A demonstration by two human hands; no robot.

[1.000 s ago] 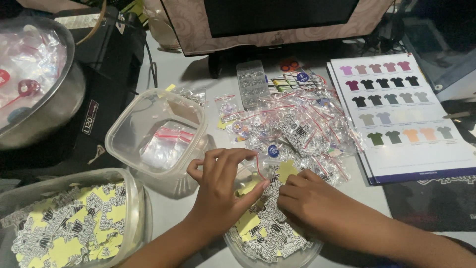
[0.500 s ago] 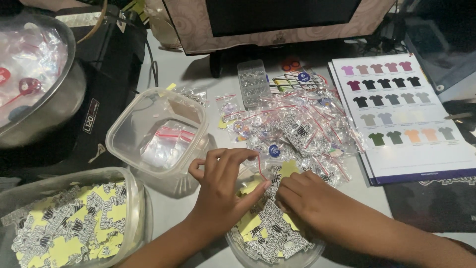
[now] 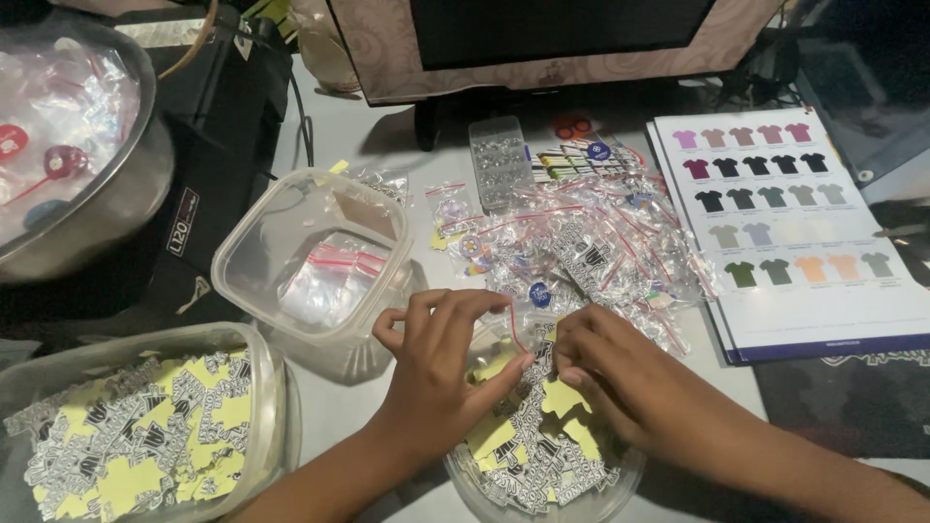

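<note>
My left hand (image 3: 438, 373) pinches a small clear zip bag (image 3: 496, 341) with a red seal strip, holding it over a round clear bowl (image 3: 591, 499) of yellow-backed black-and-white stickers. My right hand (image 3: 620, 373) rests its fingertips on the stickers in that bowl, right beside the bag; whether it grips a sticker I cannot tell. Both hands nearly touch above the bowl.
A square clear tub (image 3: 254, 250) with small zip bags stands at left. Another tub (image 3: 281, 407) of stickers sits at bottom left, a metal bowl (image 3: 145, 184) at top left. A heap of filled bags (image 3: 591, 254) and a shirt colour chart (image 3: 785, 310) lie at right, a monitor base (image 3: 426, 121) behind.
My left hand has lifted the zip bag slightly and spread its fingers around it. My right hand has shifted a little toward the bag over the bowl.
</note>
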